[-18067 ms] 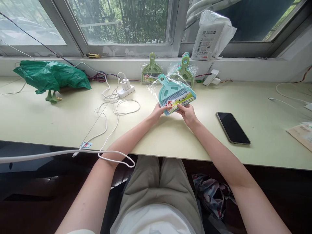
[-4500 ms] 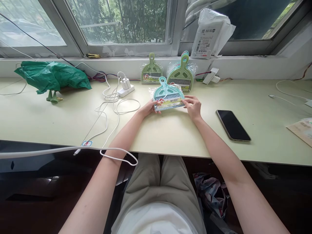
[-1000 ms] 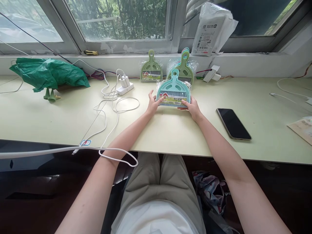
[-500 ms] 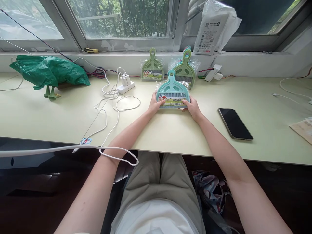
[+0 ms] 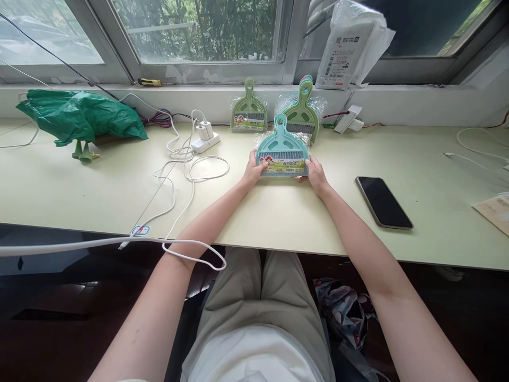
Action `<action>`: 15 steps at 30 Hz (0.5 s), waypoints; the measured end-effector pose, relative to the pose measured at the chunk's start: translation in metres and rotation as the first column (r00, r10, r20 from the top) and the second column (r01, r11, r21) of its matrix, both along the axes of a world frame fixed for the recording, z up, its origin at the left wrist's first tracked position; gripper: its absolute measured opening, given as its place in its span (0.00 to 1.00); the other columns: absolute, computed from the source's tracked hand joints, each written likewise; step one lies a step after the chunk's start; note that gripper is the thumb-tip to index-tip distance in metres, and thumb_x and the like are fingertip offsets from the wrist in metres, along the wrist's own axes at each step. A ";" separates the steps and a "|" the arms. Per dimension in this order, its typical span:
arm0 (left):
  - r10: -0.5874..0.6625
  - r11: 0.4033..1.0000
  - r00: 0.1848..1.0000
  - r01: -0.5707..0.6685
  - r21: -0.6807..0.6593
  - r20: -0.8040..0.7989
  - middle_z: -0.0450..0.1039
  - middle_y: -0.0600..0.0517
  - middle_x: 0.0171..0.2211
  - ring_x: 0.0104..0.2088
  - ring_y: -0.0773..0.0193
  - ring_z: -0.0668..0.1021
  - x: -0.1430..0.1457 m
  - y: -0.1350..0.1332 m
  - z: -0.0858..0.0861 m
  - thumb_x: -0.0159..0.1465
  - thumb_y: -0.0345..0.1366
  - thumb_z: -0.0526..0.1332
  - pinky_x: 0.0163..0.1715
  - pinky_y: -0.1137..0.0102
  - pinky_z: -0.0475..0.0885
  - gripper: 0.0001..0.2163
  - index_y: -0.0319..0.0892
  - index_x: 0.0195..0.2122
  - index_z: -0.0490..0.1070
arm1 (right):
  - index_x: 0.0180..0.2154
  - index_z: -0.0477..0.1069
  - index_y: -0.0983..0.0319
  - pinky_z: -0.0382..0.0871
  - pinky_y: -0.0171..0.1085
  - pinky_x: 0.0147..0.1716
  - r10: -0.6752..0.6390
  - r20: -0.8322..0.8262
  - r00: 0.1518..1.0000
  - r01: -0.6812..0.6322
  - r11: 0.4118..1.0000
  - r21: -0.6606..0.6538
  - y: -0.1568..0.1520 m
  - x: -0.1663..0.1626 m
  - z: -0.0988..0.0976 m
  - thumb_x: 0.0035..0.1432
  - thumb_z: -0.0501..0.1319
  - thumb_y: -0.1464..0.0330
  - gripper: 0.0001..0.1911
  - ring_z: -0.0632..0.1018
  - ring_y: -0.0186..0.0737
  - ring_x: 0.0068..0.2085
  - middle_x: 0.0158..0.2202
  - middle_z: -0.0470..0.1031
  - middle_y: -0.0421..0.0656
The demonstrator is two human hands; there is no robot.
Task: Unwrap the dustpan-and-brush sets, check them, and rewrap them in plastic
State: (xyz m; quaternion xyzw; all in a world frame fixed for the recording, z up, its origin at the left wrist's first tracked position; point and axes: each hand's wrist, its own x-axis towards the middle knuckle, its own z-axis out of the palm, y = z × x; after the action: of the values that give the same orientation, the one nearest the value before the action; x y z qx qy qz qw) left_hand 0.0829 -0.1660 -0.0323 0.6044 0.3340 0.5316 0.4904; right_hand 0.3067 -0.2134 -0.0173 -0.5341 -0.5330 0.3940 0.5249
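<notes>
A teal mini dustpan-and-brush set point(image 5: 283, 147) in clear plastic wrap stands upright on the pale green desk point(image 5: 278, 212), handle up. My left hand point(image 5: 253, 171) grips its lower left corner and my right hand point(image 5: 317, 174) grips its lower right corner, fingers closed on the pack. Behind it, a green packaged set point(image 5: 248, 111) leans against the wall, and a stack of several more sets point(image 5: 301, 112) leans just to the right of that.
A black phone point(image 5: 384, 202) lies to the right. White cables and a charger on a power strip point(image 5: 204, 139) sprawl at left. A green plastic bag point(image 5: 79, 115) sits far left. A white parcel point(image 5: 349, 46) rests on the window sill.
The teal set lay flat a few seconds ago and now stands upright. In the last second it shifted slightly nearer to me, and both hands closed on its lower corners.
</notes>
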 end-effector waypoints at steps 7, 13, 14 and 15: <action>0.010 1.000 1.000 -0.010 0.016 0.014 0.70 0.46 0.53 0.57 0.52 0.73 0.000 0.001 0.000 0.58 0.34 0.64 0.59 0.58 0.67 0.30 0.46 0.60 0.56 | 0.65 0.57 0.53 0.79 0.38 0.24 0.058 0.026 0.998 -0.059 0.997 0.041 -0.004 0.000 0.002 0.56 0.61 0.47 0.39 0.84 0.46 0.37 0.58 0.73 0.48; 0.031 0.999 1.000 -0.031 0.006 -0.002 0.70 0.47 0.52 0.56 0.53 0.74 0.000 0.000 0.002 0.58 0.34 0.66 0.59 0.59 0.67 0.30 0.46 0.60 0.57 | 0.66 0.56 0.54 0.80 0.41 0.27 0.024 0.063 0.998 -0.026 0.999 0.040 0.000 0.002 -0.005 0.49 0.69 0.56 0.45 0.84 0.46 0.37 0.60 0.71 0.49; 0.027 1.000 1.000 -0.027 0.002 -0.003 0.70 0.47 0.52 0.55 0.53 0.74 0.000 -0.001 0.002 0.58 0.34 0.66 0.58 0.59 0.68 0.29 0.47 0.60 0.57 | 0.65 0.57 0.54 0.81 0.41 0.28 0.027 0.052 0.998 -0.028 0.999 0.035 0.000 0.002 -0.005 0.50 0.67 0.56 0.42 0.84 0.46 0.37 0.58 0.72 0.48; 0.022 1.000 1.000 -0.022 -0.001 -0.001 0.71 0.48 0.52 0.55 0.53 0.74 0.000 -0.001 0.003 0.58 0.34 0.65 0.58 0.60 0.68 0.30 0.47 0.60 0.57 | 0.64 0.57 0.54 0.81 0.42 0.28 0.030 0.042 0.999 -0.032 0.999 0.029 0.000 0.002 -0.005 0.52 0.65 0.57 0.40 0.84 0.47 0.38 0.57 0.73 0.48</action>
State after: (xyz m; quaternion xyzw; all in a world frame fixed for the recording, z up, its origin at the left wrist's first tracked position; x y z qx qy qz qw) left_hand 0.0827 -0.1670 -0.0296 0.6006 0.3412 0.5365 0.4848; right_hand 0.3083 -0.2129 -0.0224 -0.5260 -0.5578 0.3829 0.5152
